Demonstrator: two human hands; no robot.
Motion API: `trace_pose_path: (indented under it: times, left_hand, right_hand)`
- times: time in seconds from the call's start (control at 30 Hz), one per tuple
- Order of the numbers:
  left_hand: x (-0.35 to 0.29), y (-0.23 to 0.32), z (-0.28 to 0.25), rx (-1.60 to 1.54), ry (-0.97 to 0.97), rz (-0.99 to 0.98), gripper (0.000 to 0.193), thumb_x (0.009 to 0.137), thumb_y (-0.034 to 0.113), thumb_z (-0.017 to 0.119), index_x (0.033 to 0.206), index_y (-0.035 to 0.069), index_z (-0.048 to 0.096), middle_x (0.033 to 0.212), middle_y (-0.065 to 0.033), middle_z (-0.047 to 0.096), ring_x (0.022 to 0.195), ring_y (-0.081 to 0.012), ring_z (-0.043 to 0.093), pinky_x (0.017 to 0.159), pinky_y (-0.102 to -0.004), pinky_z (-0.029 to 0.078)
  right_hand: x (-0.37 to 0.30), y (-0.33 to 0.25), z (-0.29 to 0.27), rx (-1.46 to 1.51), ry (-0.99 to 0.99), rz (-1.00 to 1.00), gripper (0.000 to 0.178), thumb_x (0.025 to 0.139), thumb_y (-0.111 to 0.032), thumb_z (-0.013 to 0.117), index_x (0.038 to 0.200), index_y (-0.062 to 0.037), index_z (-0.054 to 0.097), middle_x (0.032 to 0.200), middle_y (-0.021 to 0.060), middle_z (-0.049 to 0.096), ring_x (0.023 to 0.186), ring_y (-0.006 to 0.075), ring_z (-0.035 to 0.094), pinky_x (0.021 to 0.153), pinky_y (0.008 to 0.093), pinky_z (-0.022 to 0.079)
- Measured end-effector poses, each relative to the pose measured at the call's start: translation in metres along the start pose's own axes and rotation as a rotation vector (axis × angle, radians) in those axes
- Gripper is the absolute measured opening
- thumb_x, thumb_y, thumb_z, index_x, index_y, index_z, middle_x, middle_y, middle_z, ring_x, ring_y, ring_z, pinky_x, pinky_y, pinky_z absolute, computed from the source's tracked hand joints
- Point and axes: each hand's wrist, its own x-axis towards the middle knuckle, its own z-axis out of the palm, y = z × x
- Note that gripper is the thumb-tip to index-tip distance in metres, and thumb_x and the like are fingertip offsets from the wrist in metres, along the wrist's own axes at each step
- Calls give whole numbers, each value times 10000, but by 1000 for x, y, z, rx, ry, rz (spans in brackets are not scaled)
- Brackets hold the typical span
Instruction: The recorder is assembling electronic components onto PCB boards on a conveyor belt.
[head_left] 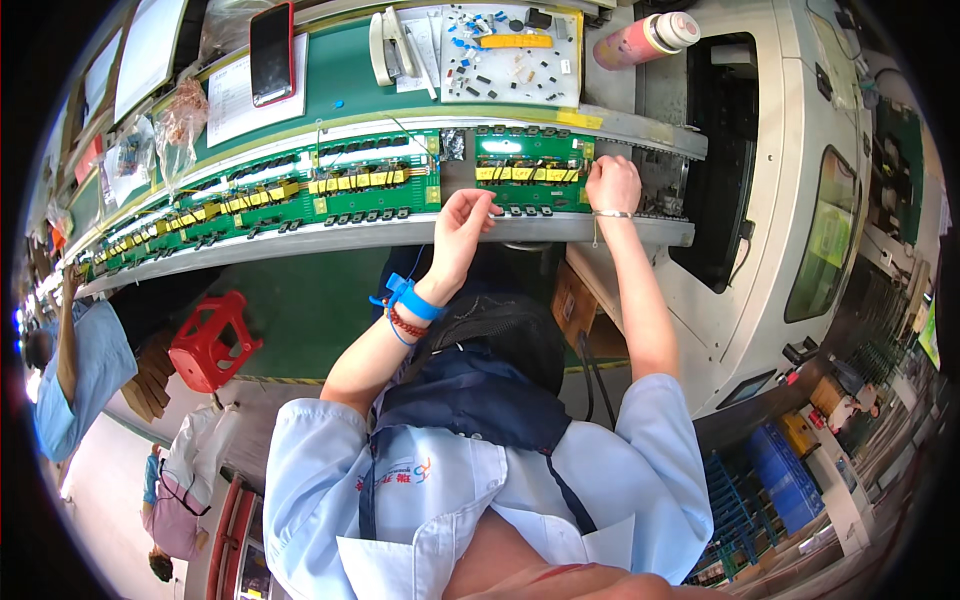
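Note:
A green circuit board [535,172] with yellow-wrapped parts along its middle lies in the metal rail track in front of me. My left hand [463,228] is by its lower left corner, with curled fingers and the tips drawn together; anything between them is too small to make out. At the board's right end, my right hand [613,188] has its fingers bent and closed over the edge, and they hide what they may pinch. Left of a gap in the track sits another populated board [365,178], leading a row of several similar boards.
Beyond the track are a white tray of loose components [512,75], a pale handheld tool [391,48], a phone [272,55] and a pink bottle [645,40]. A large pale machine [775,190] stands right. A red stool [213,342] and other people are left.

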Motion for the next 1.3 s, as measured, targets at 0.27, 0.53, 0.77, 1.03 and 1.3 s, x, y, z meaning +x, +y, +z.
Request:
trace_pose_path:
  times: [0.27,0.53,0.77,1.03,1.3]
  left_hand:
    - [-1,-1,-2,17,4,-10,136,908,165,538,958,42,564,803,-8,613,672,-42,504,621,-185,412]
    - [0,2,-1,25,-6,-9,144,913,170,530,962,38,563,803,-10,612,676,-43,501,630,-185,407]
    - [1,9,-5,47,9,4,147,916,159,519,980,36,571,804,-8,610,678,-42,499,637,-186,402]
    - [-2,11,-11,75,10,9,144,924,158,503,981,45,571,821,-11,611,682,-41,499,643,-184,405]
    - [-7,10,-8,94,1,19,133,925,147,498,982,48,567,828,-7,608,687,-39,494,645,-183,402]
  right_hand:
    - [8,-12,-9,-137,-67,-22,81,688,-80,598,685,-7,634,753,160,606,761,309,584,699,392,493]
    - [5,4,-7,-66,-60,-65,90,714,-88,600,659,-24,632,732,143,591,757,304,578,700,404,487]
    - [2,14,-25,79,-44,-158,151,702,-140,679,838,-82,647,815,72,587,811,263,547,726,374,439]
    - [7,11,-12,215,-122,-371,192,678,-52,648,863,-102,638,847,45,587,855,240,537,747,359,417]
    - [15,26,-30,442,-142,-129,157,743,-92,624,898,-67,634,809,96,598,792,289,567,713,381,459]
